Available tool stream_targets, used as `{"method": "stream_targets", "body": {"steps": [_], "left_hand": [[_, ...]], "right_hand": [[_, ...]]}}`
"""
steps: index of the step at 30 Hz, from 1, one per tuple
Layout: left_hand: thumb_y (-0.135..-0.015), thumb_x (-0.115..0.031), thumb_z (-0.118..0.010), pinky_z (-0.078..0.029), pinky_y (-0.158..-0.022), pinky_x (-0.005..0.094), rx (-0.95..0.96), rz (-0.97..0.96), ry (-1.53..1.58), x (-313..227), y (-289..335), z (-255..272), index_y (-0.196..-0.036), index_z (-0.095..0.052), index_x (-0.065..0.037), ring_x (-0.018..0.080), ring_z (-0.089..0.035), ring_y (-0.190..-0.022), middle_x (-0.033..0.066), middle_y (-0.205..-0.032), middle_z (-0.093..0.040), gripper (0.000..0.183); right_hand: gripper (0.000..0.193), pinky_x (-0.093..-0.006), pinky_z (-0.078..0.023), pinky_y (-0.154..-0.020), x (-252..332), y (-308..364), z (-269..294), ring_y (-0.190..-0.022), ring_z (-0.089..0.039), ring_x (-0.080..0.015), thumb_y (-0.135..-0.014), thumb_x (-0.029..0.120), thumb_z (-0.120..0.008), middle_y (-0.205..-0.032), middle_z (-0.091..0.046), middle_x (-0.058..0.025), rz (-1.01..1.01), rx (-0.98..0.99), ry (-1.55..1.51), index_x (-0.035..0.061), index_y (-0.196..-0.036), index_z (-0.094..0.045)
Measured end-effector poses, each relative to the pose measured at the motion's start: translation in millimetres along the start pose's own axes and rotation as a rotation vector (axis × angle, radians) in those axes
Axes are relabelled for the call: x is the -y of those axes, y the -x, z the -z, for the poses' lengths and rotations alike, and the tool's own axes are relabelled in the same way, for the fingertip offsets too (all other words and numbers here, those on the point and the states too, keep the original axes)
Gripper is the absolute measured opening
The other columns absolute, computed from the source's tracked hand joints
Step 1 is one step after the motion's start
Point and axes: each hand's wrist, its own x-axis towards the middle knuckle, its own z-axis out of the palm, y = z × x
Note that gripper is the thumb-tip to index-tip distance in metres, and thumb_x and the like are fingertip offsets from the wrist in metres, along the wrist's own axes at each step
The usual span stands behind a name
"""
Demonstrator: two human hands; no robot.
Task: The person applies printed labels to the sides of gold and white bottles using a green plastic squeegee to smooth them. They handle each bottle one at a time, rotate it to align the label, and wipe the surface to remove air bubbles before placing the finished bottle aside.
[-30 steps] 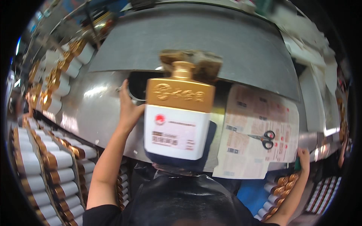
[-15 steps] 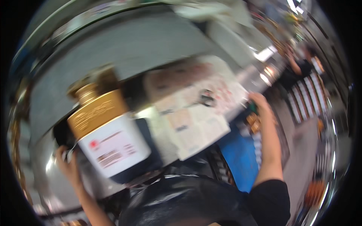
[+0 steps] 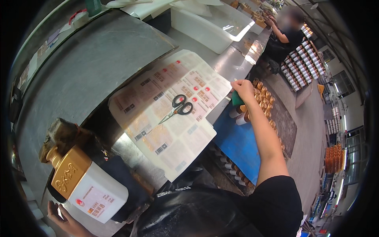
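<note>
A gold-shouldered white bottle (image 3: 100,189) with a pink-and-red label lies on its side at the lower left, on dark padding. My left hand (image 3: 65,221) is beside its lower left edge, fingers apart; whether they touch the bottle is unclear. To the right lies a stack of translucent label sheets (image 3: 185,146) printed with several labels. Black-handled scissors (image 3: 181,106) rest on top, blades partly open. My right hand (image 3: 243,90) pinches at the right corner of the sheets, fingers closed. A green piece (image 3: 237,98) shows under its palm, partly hidden.
Several gold-capped bottles (image 3: 264,96) stand beyond my right forearm, near a blue board (image 3: 237,138). A white plastic bin (image 3: 197,29) sits at the back. A dark lumpy block (image 3: 61,132) is behind the bottle's neck. Another person (image 3: 290,35) works at the far right, near stacked bottles (image 3: 306,65).
The view has turned and sharpened, so the bottle now appears lower left. My right hand is still at the sheets' right corner, and my left hand is still beside the bottle.
</note>
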Motion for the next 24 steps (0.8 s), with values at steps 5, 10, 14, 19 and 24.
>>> {"method": "stream_targets", "body": {"steps": [5,10,14,19,24], "left_hand": [[-0.095,-0.012,-0.054,-0.047,-0.091,0.0343,0.137,0.159,0.525,-9.4,-10.1,-11.9,-0.123,-0.052,0.003,0.0230,-0.057,-0.105,0.0159,-0.118,-0.056,0.031],[-0.097,-0.005,-0.045,-0.044,-0.087,0.0253,0.217,0.133,0.637,-40.5,-21.5,-27.8,-0.119,-0.057,0.001,0.0133,-0.056,-0.102,0.0085,-0.113,-0.060,0.025],[-0.095,-0.004,-0.048,-0.039,-0.093,0.0251,0.257,-0.030,0.651,-71.1,-42.8,-25.1,-0.117,-0.059,0.000,0.0127,-0.053,-0.103,0.0066,-0.113,-0.059,0.025],[-0.098,-0.016,-0.047,-0.038,-0.093,0.0295,0.307,-0.079,0.469,-65.6,-66.2,-15.9,-0.120,-0.060,-0.003,0.0201,-0.050,-0.105,0.0095,-0.113,-0.060,0.029],[-0.095,-0.023,-0.052,-0.036,-0.093,0.0336,0.441,-0.172,0.512,-64.3,-84.7,-28.9,-0.109,-0.064,-0.006,0.0249,-0.046,-0.101,0.0098,-0.101,-0.059,0.025]], "right_hand": [[0.026,-0.0410,-0.052,-0.070,44.8,15.0,12.6,-0.077,-0.067,-0.0329,-0.081,0.034,-0.066,-0.080,-0.070,-0.0109,0.114,-0.238,0.315,0.0097,-0.086,-0.072],[0.017,-0.0408,-0.050,-0.060,188.0,86.6,42.0,-0.071,-0.066,-0.0310,-0.080,0.026,-0.067,-0.077,-0.068,-0.0130,0.496,0.052,0.368,0.0106,-0.085,-0.070],[0.011,-0.0292,-0.046,-0.054,308.8,139.2,29.9,-0.059,-0.062,-0.0181,-0.080,0.015,-0.069,-0.068,-0.065,-0.0092,0.872,0.417,-0.026,0.0050,-0.082,-0.069],[0.009,-0.0169,-0.039,-0.053,434.4,211.4,27.4,-0.059,-0.052,-0.0025,-0.082,0.006,-0.068,-0.066,-0.060,-0.0009,0.849,1.061,-0.663,-0.0009,-0.076,-0.066],[0.013,-0.0224,-0.040,-0.051,443.2,206.5,-26.6,-0.055,-0.050,-0.0062,-0.080,0.011,-0.069,-0.062,-0.059,-0.0020,0.959,1.014,-0.344,-0.0020,-0.082,-0.069]]}}
